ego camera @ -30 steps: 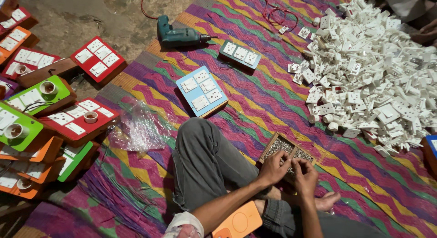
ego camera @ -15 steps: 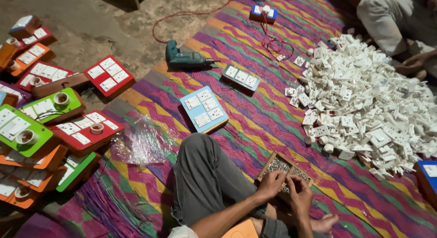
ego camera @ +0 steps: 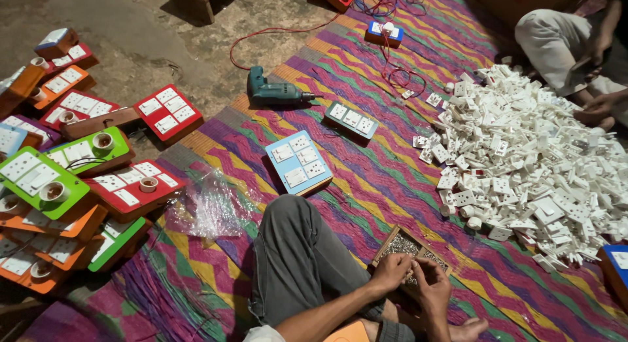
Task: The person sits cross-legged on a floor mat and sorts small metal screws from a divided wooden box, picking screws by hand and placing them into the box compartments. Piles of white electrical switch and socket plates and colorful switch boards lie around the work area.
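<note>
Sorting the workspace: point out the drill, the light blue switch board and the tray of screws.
drill [ego camera: 273, 92], head view, on its teal body.
light blue switch board [ego camera: 297, 161], head view, centre of its face.
tray of screws [ego camera: 400, 245], head view, on the screws inside.

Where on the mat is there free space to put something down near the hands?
Bare mat lies between the blue switch board and the white parts pile, and right of the screw tray. Crowded: the boards at left and the pile itself.

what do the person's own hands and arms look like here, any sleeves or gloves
Both the left hand and the right hand are bare, with no gloves, rings or wristbands visible. The forearms are uncovered too; a pale sleeve edge shows only at the bottom of the frame.
</note>
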Motion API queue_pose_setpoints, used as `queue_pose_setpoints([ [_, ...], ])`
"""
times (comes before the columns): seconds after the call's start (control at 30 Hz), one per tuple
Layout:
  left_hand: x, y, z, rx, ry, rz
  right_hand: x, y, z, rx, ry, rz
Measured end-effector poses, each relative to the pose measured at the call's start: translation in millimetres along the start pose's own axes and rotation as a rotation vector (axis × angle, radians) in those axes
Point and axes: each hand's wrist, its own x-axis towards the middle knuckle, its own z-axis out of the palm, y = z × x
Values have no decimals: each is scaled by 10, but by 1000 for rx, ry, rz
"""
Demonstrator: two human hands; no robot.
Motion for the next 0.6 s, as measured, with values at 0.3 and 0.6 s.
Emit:
queue_pose_setpoints([
  [0.3,-29,8,-59,202,40,93,-21,203,-35,-81,-39,100],
  [0.6,-226,110,-955,1320,342,856,62,453,313,-75,-377,36],
])
